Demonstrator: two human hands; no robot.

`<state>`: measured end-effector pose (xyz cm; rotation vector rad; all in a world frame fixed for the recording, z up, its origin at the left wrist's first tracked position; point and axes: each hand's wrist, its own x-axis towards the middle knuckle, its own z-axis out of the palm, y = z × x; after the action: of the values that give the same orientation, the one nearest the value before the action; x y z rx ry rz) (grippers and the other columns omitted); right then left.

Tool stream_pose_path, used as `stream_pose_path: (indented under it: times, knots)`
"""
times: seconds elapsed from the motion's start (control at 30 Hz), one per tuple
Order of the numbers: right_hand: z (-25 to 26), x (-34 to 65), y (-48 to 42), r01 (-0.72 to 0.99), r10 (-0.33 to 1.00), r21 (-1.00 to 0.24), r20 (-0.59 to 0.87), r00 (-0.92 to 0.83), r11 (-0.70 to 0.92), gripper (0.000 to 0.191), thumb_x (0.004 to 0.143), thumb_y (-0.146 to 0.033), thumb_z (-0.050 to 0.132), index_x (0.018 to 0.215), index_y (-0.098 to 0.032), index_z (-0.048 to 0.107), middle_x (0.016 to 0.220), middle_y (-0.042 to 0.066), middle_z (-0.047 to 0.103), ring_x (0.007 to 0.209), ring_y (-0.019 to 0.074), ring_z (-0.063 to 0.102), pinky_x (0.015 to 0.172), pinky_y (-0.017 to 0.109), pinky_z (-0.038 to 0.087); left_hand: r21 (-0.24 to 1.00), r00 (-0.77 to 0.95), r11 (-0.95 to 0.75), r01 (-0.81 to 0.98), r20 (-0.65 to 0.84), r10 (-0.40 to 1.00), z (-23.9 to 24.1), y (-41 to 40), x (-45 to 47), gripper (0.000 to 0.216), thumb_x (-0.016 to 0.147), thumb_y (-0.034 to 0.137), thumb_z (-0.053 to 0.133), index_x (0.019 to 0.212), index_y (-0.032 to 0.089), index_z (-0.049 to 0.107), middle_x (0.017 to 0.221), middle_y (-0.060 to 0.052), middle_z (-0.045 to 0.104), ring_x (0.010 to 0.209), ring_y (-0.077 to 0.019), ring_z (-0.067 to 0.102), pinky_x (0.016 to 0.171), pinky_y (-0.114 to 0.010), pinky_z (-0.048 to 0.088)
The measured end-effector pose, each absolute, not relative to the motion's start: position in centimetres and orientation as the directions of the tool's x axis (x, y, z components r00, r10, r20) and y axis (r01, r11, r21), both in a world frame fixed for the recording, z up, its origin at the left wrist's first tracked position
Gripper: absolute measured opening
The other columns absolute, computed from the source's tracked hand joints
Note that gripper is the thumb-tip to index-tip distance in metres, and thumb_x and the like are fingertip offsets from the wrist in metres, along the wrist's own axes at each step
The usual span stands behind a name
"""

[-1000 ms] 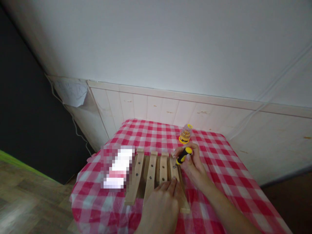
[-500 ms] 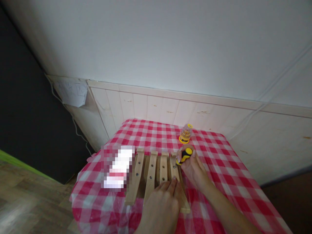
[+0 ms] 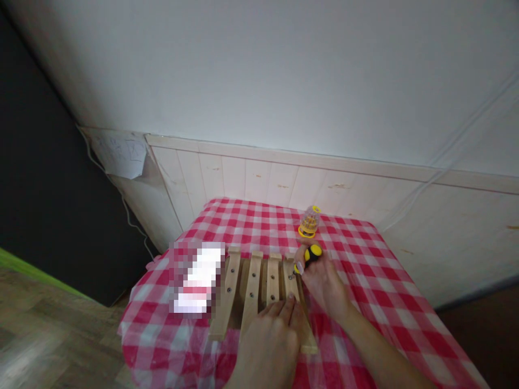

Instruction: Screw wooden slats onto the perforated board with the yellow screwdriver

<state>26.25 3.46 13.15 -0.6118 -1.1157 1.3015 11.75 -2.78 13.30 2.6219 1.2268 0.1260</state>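
Observation:
A frame of pale wooden slats (image 3: 253, 281) with dark screws in them lies on the table. My right hand (image 3: 324, 281) is closed around a yellow and black screwdriver (image 3: 312, 254). The tool slants down to the left, its lower end at a screw (image 3: 291, 277) in the upper part of the rightmost slat (image 3: 310, 340). Whether the tip sits in the screw head is too small to tell. Below that screw, my left hand (image 3: 272, 337) rests flat over the right-hand slats, fingers stretched forward and pressing on the wood. It covers part of the slats.
Behind my right hand stands a clear container with yellow ends (image 3: 309, 221), small pieces inside. A blurred-out white rectangle (image 3: 198, 278) lies left of the slats. The red-and-white checked tablecloth (image 3: 243, 221) reaches back to a white panelled wall (image 3: 255, 181).
My right hand has turned a little with the screwdriver, and the fingers have shifted on its handle. The left hand and the slats stay in place.

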Motion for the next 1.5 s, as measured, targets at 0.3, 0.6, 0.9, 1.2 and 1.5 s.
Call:
stream_pose_path:
  times: [0.3, 0.6, 0.9, 1.2, 1.5]
  knots:
    - [12.6, 26.3, 3.7, -0.357, 0.928, -0.883, 0.360, -0.097, 0.305, 0.034, 0.095, -0.064, 0.066, 0.096, -0.030, 0.064, 0.079, -0.001, 0.058, 0.070, 0.0204, 0.052, 0.069, 0.036, 0.049, 0.313, 0.625, -0.575, 0.756, -0.087, 0.776, 14.6, -2.7, 12.0, 0.051, 0.095, -0.003, 0.054, 0.144, 0.002, 0.063, 0.150, -0.024, 0.060, 0.132, -0.0305, 0.068, 0.109, -0.037, 0.058]
    - [12.7, 26.5, 3.6, -0.360, 0.924, -0.881, 0.366, -0.110, 0.306, 0.029, 0.094, -0.058, 0.071, 0.104, -0.033, 0.061, 0.072, -0.004, 0.056, 0.062, 0.0187, 0.047, 0.063, 0.033, 0.045, 0.269, 0.635, -0.593, 0.759, -0.099, 0.767, 15.1, -2.6, 12.0, 0.049, 0.097, -0.002, 0.056, 0.145, 0.003, 0.062, 0.150, -0.023, 0.058, 0.132, -0.0310, 0.068, 0.109, -0.037, 0.059]
    - [13.0, 26.3, 3.7, -0.409, 0.937, -0.888, 0.303, -0.172, 0.212, 0.038, 0.098, -0.066, 0.059, 0.099, -0.028, 0.065, 0.072, -0.001, 0.056, 0.069, 0.0213, 0.056, 0.072, 0.038, 0.053, 0.237, 0.653, -0.622, 0.746, -0.080, 0.753, 14.4, -2.6, 12.0, 0.051, 0.096, -0.002, 0.055, 0.146, 0.003, 0.061, 0.150, -0.023, 0.057, 0.133, -0.0311, 0.067, 0.107, -0.035, 0.060]
    - [12.1, 27.6, 4.1, -0.213, 0.898, -0.897, 0.420, -0.130, 0.388, 0.031, 0.097, -0.060, 0.067, 0.107, -0.033, 0.055, 0.090, -0.001, 0.067, 0.081, 0.0205, 0.061, 0.076, 0.036, 0.050, 0.265, 0.644, -0.614, 0.744, -0.040, 0.764, 14.5, -2.7, 12.0, 0.048, 0.094, -0.001, 0.058, 0.142, 0.000, 0.064, 0.146, -0.024, 0.061, 0.128, -0.0322, 0.071, 0.105, -0.036, 0.062]
    - [12.9, 26.4, 3.6, -0.408, 0.928, -0.871, 0.351, -0.123, 0.275, 0.043, 0.097, -0.070, 0.058, 0.111, -0.030, 0.061, 0.071, -0.004, 0.055, 0.060, 0.0163, 0.047, 0.059, 0.030, 0.045, 0.218, 0.665, -0.648, 0.730, -0.008, 0.747, 13.9, -2.6, 11.8, 0.047, 0.096, 0.001, 0.058, 0.142, 0.005, 0.065, 0.146, -0.022, 0.062, 0.128, -0.0304, 0.071, 0.104, -0.034, 0.061]
